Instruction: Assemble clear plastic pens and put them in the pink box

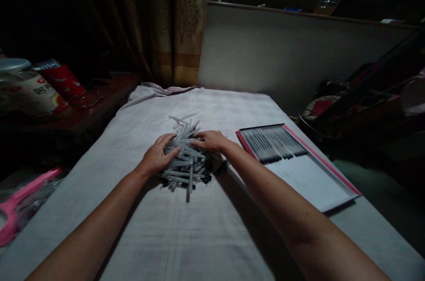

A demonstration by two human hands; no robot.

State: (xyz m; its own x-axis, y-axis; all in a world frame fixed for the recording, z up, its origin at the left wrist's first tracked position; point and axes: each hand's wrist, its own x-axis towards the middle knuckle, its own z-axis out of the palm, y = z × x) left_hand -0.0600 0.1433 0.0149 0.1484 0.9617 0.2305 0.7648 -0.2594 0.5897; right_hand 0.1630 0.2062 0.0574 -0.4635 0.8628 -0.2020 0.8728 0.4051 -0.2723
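A loose heap of thin pale grey pen tubes lies in the middle of a table under a white cloth. My left hand rests on the heap's left side, fingers curled over the tubes. My right hand lies on the heap's top right, fingers bent down onto the tubes. Some dark pen parts poke out at the heap's right edge.
A white tray with a pink rim sits at the right, a neat row of dark pens at its far end. Cans and a tub stand on a shelf at left. A pink plastic handle lies low left.
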